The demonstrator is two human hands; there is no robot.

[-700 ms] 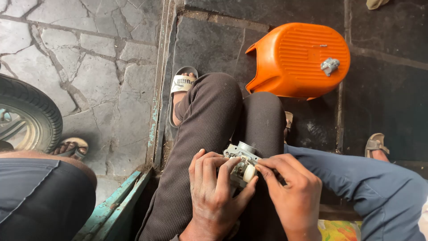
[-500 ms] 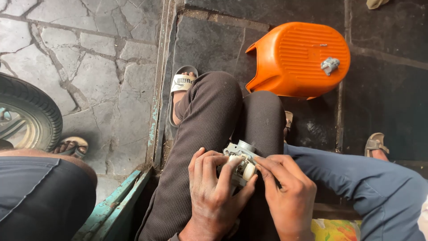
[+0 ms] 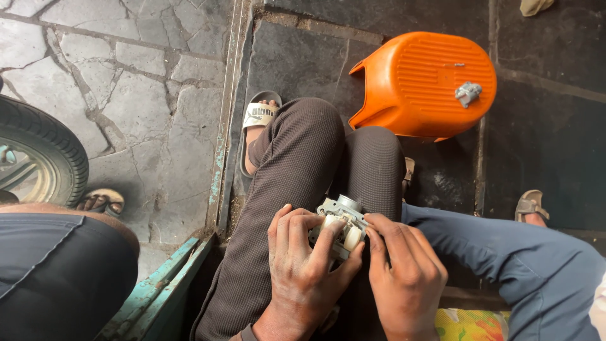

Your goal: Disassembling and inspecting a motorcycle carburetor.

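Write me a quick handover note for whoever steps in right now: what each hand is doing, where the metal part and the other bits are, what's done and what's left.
Left hand: wrapped around the small metal engine part, thumb across its front, holding it on the lap.
Right hand: gripping the same part from the right side, fingertips at its edge.
The part rests over the knees, its round opening facing up.
A small metal piece lies on the orange stool, up and to the right.
Done: cannot tell from this view.
Left: the part is in both hands; the piece on the stool is untouched.
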